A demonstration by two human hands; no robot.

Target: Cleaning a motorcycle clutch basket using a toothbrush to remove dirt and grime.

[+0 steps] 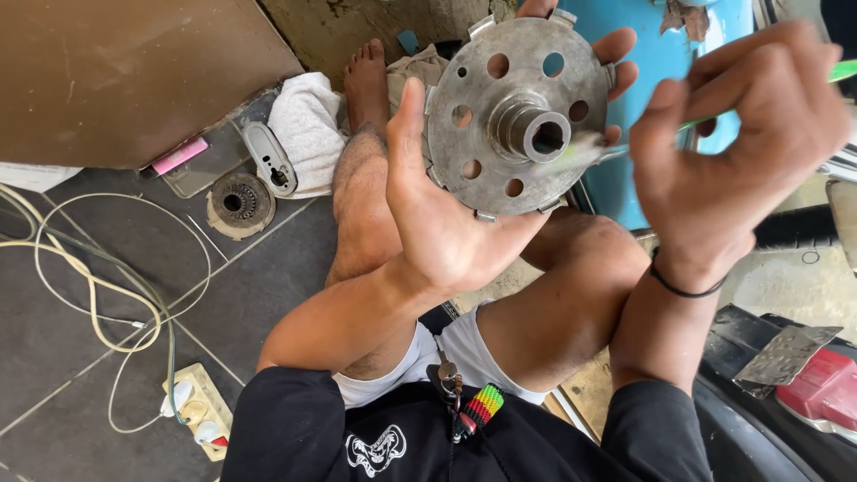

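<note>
Upper centre of frame: disc [518, 116], round grey metal, ringed with holes, hub [534, 132] facing up.
Left hand [446, 214]: fingers spread under the disc, thumb against its left rim, cupping it from behind.
Right hand [732, 152]: right of frame, fingers pinched on a green brush [844, 71]; bristle end blurred at the hub.
Doing it well, by judgement: keep the disc steady and tilted to the light, work bristles round the hub bore and each hole, keep thumb off the notched rim.
Left of frame: gear [239, 203] and white cloth [305, 120] on dark tiles, cables [89, 286], power strip [198, 411] lower left.
</note>
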